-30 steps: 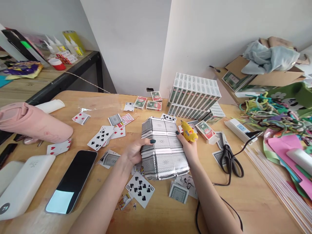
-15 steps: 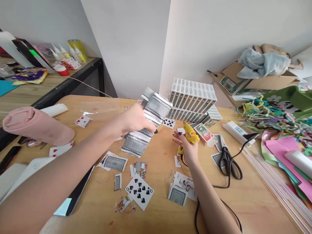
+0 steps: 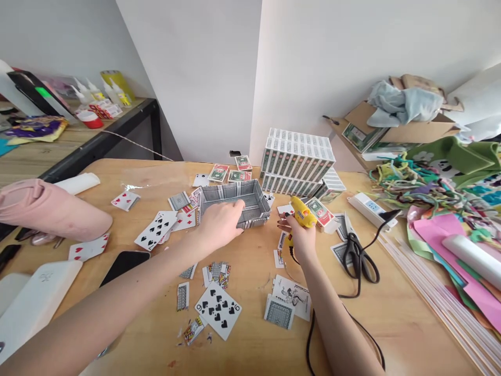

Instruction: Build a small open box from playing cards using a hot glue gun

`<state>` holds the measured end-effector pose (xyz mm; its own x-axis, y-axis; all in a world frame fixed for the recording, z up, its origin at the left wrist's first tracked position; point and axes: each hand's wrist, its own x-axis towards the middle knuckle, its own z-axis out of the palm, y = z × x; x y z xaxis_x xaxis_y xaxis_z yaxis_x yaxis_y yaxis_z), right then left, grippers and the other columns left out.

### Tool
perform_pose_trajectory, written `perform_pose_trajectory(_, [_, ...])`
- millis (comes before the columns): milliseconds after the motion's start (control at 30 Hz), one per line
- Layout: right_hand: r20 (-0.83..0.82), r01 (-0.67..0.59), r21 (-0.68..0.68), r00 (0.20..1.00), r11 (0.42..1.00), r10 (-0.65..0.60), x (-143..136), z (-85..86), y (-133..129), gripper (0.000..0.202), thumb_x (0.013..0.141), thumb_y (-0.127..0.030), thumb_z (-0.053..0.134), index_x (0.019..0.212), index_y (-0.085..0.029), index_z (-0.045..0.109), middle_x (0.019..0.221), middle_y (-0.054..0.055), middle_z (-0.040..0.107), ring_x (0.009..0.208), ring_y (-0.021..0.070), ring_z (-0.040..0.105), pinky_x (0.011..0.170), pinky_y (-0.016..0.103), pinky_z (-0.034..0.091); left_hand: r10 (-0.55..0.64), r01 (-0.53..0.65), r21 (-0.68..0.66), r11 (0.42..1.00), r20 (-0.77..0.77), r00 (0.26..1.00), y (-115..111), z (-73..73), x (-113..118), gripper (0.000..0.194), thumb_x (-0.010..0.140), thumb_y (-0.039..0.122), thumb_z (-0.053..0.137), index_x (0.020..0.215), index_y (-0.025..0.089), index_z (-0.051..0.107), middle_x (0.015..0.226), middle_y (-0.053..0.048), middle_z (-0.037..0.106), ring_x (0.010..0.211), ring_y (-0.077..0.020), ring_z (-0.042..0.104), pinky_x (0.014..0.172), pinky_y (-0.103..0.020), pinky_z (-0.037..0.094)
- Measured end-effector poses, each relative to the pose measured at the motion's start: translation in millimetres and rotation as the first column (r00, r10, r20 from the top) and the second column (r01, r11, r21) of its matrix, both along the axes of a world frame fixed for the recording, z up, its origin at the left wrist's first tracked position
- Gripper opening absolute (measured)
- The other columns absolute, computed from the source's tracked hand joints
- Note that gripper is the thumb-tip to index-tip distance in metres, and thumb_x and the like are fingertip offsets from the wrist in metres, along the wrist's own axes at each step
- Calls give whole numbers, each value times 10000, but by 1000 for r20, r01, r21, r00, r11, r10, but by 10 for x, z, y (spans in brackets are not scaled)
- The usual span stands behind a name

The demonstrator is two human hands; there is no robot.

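Note:
My left hand (image 3: pixel 221 223) grips the near wall of an open-topped box built of grey-backed playing cards (image 3: pixel 257 218). The box sits upright at the middle of the table, and part of its near side is hidden by the hand. In my right hand (image 3: pixel 304 241) is a yellow hot glue gun (image 3: pixel 303 212), held to the right of the box, its black cord trailing down the table. Below the box lie a nine of spades (image 3: pixel 219 312), cut card pieces (image 3: pixel 217 274) and a joker (image 3: pixel 293 295).
Stacked card packs (image 3: pixel 297 156) stand behind the glue gun. To the right are black scissors (image 3: pixel 357 258), a power strip (image 3: pixel 371 210) and clear glue sticks (image 3: pixel 426 297). On the left lie a pink tumbler (image 3: pixel 55 209), a phone (image 3: pixel 125 265) and several loose cards (image 3: pixel 156 230).
My left hand has lowered the card box from a tilted, raised position to upright on the table. The right hand still holds the glue gun in about the same place.

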<state>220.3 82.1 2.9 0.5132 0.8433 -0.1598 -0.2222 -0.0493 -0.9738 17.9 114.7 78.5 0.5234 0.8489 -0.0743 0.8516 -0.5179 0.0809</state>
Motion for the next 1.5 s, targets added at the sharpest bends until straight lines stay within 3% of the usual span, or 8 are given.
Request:
perform_pose_trajectory(400, [-21, -92, 5, 996, 996, 92, -5, 62, -28, 195, 632, -259, 690, 796, -181, 620, 753, 16, 718, 583, 142, 656, 565, 283, 588, -17, 12, -75, 997, -71, 997, 46, -296, 180, 194, 763, 27, 527, 898, 114, 636, 884, -176, 720, 868, -339, 699, 669, -382, 513])
perform_pose_trajectory(600, [-16, -64, -19, 998, 998, 63, 48, 131, -41, 200, 638, -281, 706, 787, -172, 628, 785, 40, 714, 598, 148, 649, 492, 261, 571, -24, 27, -55, 998, 59, 998, -68, 19, 37, 404, 827, 264, 642, 1205, 160, 543, 1108, -128, 676, 1052, -292, 633, 811, -383, 505])
perform_pose_trajectory(733, [-28, -39, -24, 999, 999, 39, 89, 153, -34, 200, 637, -288, 699, 787, -179, 623, 788, 30, 706, 547, 127, 623, 435, 226, 528, -58, 122, -124, 985, 424, 904, -502, 177, -17, 199, 875, 262, 580, 1065, 231, 631, 968, -24, 685, 926, -192, 635, 818, -330, 491])
perform_pose_trajectory(833, [-45, -54, -18, 998, 998, 53, 95, 177, -42, 222, 640, -311, 702, 797, -176, 625, 775, 31, 694, 556, 128, 617, 438, 223, 522, -235, 371, -238, 898, 454, 860, -882, -24, 125, 339, 757, 376, 728, 1058, 243, 649, 1045, -33, 660, 961, -212, 610, 781, -318, 504])
perform_pose_trajectory(967, [-31, -90, -5, 995, 996, 90, 80, 222, -69, 250, 654, -328, 697, 842, -180, 626, 770, 31, 689, 576, 134, 616, 444, 226, 522, -457, 534, -137, 834, 370, 809, -1165, -476, 375, 584, 696, 506, 750, 1153, 172, 607, 1102, -109, 640, 1029, -298, 571, 843, -400, 486])
perform_pose_trajectory(1133, [-8, -129, 33, 992, 991, 129, 73, 234, -83, 270, 669, -342, 684, 881, -185, 628, 765, 19, 690, 569, 129, 612, 434, 217, 511, -476, 520, -55, 853, 331, 815, -1171, -644, 410, 342, 803, 380, 671, 1024, 123, 624, 945, -100, 674, 919, -261, 603, 790, -374, 480])
perform_pose_trajectory(1367, [-17, -106, 18, 994, 994, 106, 107, 195, -59, 296, 654, -333, 687, 906, -202, 607, 752, 11, 703, 522, 116, 601, 373, 176, 407, -368, 353, 105, 930, 297, 881, -910, -400, 44, 354, 885, 279, 581, 1220, 169, 545, 1068, -87, 674, 973, -248, 609, 835, -403, 475])
perform_pose_trajectory(1500, [-21, -104, 19, 994, 994, 105, 111, 190, -54, 297, 653, -327, 683, 915, -214, 600, 748, 3, 705, 519, 117, 602, 376, 178, 402, -154, 77, 294, 953, 251, 956, -602, -302, -261, 345, 915, 284, 531, 1230, 144, 546, 1152, -141, 654, 1080, -286, 580, 906, -438, 451])
